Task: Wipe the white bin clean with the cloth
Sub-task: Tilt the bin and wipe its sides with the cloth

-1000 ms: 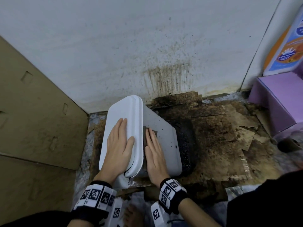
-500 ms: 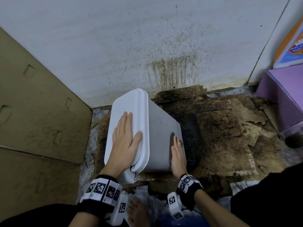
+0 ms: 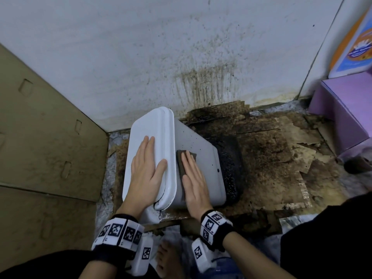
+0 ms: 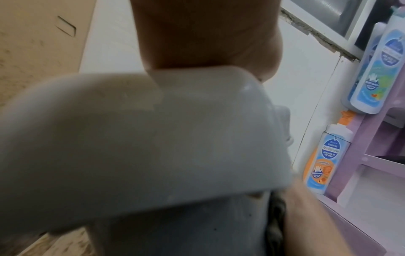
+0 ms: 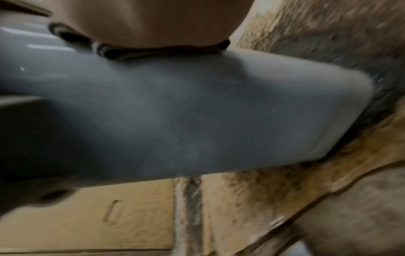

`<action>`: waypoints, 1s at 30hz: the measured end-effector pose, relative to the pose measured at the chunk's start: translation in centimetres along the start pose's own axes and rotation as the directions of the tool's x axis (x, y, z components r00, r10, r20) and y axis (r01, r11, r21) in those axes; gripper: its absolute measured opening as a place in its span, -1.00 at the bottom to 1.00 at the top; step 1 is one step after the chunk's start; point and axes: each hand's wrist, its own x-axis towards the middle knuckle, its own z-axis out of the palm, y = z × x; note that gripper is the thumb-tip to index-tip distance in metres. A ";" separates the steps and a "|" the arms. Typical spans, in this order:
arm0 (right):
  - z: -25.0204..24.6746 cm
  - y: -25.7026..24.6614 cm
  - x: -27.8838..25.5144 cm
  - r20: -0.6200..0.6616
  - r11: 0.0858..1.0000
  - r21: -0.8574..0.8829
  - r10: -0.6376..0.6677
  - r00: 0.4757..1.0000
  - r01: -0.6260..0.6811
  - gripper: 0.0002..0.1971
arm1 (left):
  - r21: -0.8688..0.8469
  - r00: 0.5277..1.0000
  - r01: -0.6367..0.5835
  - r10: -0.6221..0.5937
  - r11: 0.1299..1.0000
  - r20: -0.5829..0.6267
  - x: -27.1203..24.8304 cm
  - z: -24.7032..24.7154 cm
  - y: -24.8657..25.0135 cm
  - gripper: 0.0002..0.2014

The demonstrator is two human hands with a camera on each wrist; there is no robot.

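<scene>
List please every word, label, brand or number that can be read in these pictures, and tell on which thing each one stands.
"Anti-Bacterial": on the orange and blue bottle beside the purple shelf, left wrist view.
Its other lines: too blurred to read.
Tall blue bottle above it: the label print is too blurred to read.
Orange and blue label in the head view: too small to read.
Wrist bands: only black and white square codes, no words.
White bin: no text.

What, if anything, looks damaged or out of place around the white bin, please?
The cardboard on the floor right of the white bin is soaked dark, stained and torn into peeling pieces. The wall behind carries brown streaks and spatter, and dark specks still dot the bin's side beyond the cloth.
</scene>
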 end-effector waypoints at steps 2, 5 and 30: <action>-0.4 2.8 -0.2 0.011 0.999 -0.022 0.027 1.000 -0.027 -0.44 | -0.016 1.000 0.008 -0.008 1.000 0.002 -0.1 -0.2 -0.1 -0.28; -0.9 8.6 -0.3 0.005 0.974 -0.014 0.228 0.974 -0.228 -0.46 | -0.031 1.000 0.030 -0.030 0.999 0.001 -0.3 -0.5 -0.3 -0.29; 1.5 -0.2 -0.8 -0.121 0.997 -0.017 0.067 0.990 -0.070 -0.44 | -0.030 1.000 0.009 -0.009 1.000 -0.016 -0.1 -0.2 -0.6 -0.22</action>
